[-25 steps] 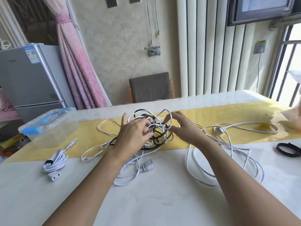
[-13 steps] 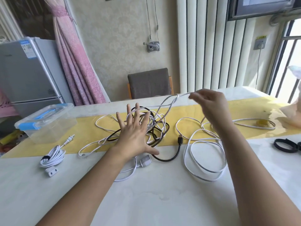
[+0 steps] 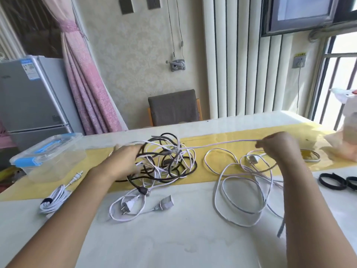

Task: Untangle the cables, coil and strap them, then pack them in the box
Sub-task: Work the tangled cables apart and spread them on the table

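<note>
Leftmost, a clear plastic box with blue latches (image 3: 48, 157) sits lidded on the white tabletop (image 3: 183, 238), its far part over the yellow runner (image 3: 96, 159). Just in front lies a white coiled cable bound by a dark strap (image 3: 55, 200). The left hand (image 3: 123, 161) reaches into the tangle of black and white cables (image 3: 166, 159) on the runner; blur hides whether its fingers grip or only press. From the tangle a thin white cable (image 3: 222, 143) runs taut to the right hand (image 3: 278, 147), whose curled fingers pinch it above the table. Below that hand, loose white cable loops (image 3: 241, 190) sprawl on the tabletop. Farthest right lie black strap rings (image 3: 332, 180).
</note>
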The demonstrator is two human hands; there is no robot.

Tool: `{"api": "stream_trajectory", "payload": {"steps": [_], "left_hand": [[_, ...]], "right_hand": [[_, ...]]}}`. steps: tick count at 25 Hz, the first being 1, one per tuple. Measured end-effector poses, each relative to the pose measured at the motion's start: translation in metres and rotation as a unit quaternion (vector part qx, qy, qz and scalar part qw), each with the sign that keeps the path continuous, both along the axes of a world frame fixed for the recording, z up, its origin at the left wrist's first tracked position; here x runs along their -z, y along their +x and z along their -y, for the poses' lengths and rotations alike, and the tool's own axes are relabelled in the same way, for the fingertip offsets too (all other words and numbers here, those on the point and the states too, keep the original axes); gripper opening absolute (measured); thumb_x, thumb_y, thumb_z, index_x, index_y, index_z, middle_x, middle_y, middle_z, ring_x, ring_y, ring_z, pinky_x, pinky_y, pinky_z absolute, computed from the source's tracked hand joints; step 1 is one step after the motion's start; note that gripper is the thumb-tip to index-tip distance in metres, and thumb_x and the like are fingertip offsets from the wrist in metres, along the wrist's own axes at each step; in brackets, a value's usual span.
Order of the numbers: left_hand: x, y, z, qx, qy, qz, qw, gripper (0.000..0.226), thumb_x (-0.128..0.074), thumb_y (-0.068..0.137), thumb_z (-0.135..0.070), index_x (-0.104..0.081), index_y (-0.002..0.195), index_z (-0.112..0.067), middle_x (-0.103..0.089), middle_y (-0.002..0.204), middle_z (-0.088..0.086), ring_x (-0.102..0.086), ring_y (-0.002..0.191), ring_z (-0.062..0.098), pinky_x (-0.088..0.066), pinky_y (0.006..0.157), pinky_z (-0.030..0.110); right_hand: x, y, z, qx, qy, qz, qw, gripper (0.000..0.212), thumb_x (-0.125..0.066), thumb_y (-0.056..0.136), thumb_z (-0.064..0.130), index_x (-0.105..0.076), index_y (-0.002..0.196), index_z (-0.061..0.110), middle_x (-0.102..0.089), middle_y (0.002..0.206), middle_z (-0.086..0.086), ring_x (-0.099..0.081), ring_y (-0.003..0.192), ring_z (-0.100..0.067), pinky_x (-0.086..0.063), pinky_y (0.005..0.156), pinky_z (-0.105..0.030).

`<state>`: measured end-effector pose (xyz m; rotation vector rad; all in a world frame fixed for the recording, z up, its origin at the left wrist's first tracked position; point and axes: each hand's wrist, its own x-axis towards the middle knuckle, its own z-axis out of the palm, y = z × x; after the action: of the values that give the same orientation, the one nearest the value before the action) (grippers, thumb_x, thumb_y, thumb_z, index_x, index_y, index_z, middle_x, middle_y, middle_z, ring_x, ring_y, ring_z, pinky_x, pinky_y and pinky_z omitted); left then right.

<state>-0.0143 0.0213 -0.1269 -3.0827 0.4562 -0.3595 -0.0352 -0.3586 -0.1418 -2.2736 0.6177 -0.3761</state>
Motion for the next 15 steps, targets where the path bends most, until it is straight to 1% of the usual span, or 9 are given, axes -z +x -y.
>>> {"api": "stream_trajectory", "payload": {"steps": [2,3,6,7,9,10,11,13,15], "left_hand": [[0.014,-0.009,0.007,0.086,-0.051,0.01,0.995,0.056,-0.072,0.066,-0.014,-0.057,0.12,-0.02,-0.065,0.116,0.003,-0.057,0.112,0.024,-0.038,0.087,0.03],[0.018,-0.012,0.01,0.094,-0.062,0.031,0.993,0.054,-0.07,0.068,-0.006,-0.058,0.119,-0.017,-0.065,0.116,0.005,-0.056,0.112,0.025,-0.036,0.086,0.028],[0.025,-0.016,0.013,0.092,-0.082,0.068,0.99,0.066,-0.063,0.07,0.005,-0.05,0.132,-0.015,-0.059,0.127,0.007,-0.05,0.121,0.027,-0.035,0.099,0.028],[0.025,-0.017,0.013,0.09,-0.09,0.065,0.99,0.072,-0.062,0.072,0.004,-0.044,0.139,-0.016,-0.055,0.133,0.007,-0.047,0.125,0.027,-0.034,0.104,0.029],[0.022,-0.021,0.013,0.089,-0.102,0.058,0.989,0.08,-0.062,0.074,0.004,-0.035,0.146,-0.018,-0.05,0.14,0.006,-0.043,0.129,0.027,-0.032,0.108,0.031],[0.021,-0.022,0.015,0.092,-0.112,0.063,0.988,0.08,-0.062,0.074,0.004,-0.035,0.145,-0.018,-0.05,0.14,0.006,-0.043,0.129,0.026,-0.031,0.108,0.03],[0.018,-0.024,0.016,0.093,-0.121,0.069,0.986,0.077,-0.063,0.074,0.005,-0.039,0.143,-0.017,-0.051,0.138,0.005,-0.044,0.128,0.025,-0.031,0.107,0.029],[0.009,-0.023,0.015,0.089,-0.126,0.084,0.985,0.066,-0.066,0.073,0.003,-0.051,0.134,-0.016,-0.056,0.133,0.004,-0.048,0.126,0.024,-0.028,0.104,0.026],[-0.001,-0.021,0.011,0.07,-0.113,0.087,0.987,0.058,-0.069,0.073,0.0,-0.059,0.126,-0.018,-0.057,0.134,0.0,-0.048,0.125,0.02,-0.022,0.105,0.026]], "right_hand": [[0.008,0.005,-0.007,-0.05,-0.18,-0.151,0.971,0.033,-0.051,0.084,0.013,-0.062,0.115,0.004,-0.058,0.12,-0.018,-0.053,0.106,-0.035,-0.043,0.091,-0.037],[0.01,0.006,-0.018,-0.076,-0.239,-0.161,0.955,0.043,-0.048,0.083,0.011,-0.056,0.126,0.011,-0.052,0.13,-0.016,-0.048,0.118,-0.035,-0.038,0.102,-0.042],[0.007,0.001,-0.069,-0.254,-0.291,-0.06,0.92,0.061,-0.054,0.081,0.007,-0.044,0.139,0.025,-0.043,0.142,-0.005,-0.036,0.133,-0.025,-0.015,0.115,-0.042],[0.008,-0.003,-0.088,-0.329,-0.261,-0.04,0.907,0.058,-0.059,0.082,0.007,-0.048,0.136,0.023,-0.048,0.137,-0.002,-0.041,0.128,-0.021,-0.017,0.114,-0.038],[0.014,-0.009,-0.117,-0.442,-0.157,-0.028,0.883,0.033,-0.065,0.086,0.014,-0.062,0.118,0.018,-0.062,0.11,-0.001,-0.055,0.096,-0.014,-0.037,0.088,-0.024],[0.015,-0.013,-0.126,-0.472,-0.099,-0.026,0.875,0.013,-0.064,0.089,0.019,-0.066,0.102,0.017,-0.063,0.091,0.0,-0.053,0.076,-0.01,-0.038,0.07,-0.022],[0.014,-0.012,-0.129,-0.489,-0.069,-0.013,0.87,0.01,-0.061,0.092,0.024,-0.065,0.087,0.017,-0.058,0.073,0.002,-0.047,0.06,-0.006,-0.035,0.058,-0.02],[0.004,-0.013,-0.123,-0.48,-0.028,0.04,0.876,0.025,-0.056,0.095,0.03,-0.066,0.076,0.017,-0.041,0.056,0.004,-0.032,0.046,-0.005,-0.026,0.048,-0.018],[-0.006,-0.011,-0.105,-0.456,0.047,0.108,0.882,0.024,-0.054,0.096,0.026,-0.073,0.084,0.02,-0.041,0.049,0.008,-0.034,0.043,-0.007,-0.028,0.047,-0.017]]}}
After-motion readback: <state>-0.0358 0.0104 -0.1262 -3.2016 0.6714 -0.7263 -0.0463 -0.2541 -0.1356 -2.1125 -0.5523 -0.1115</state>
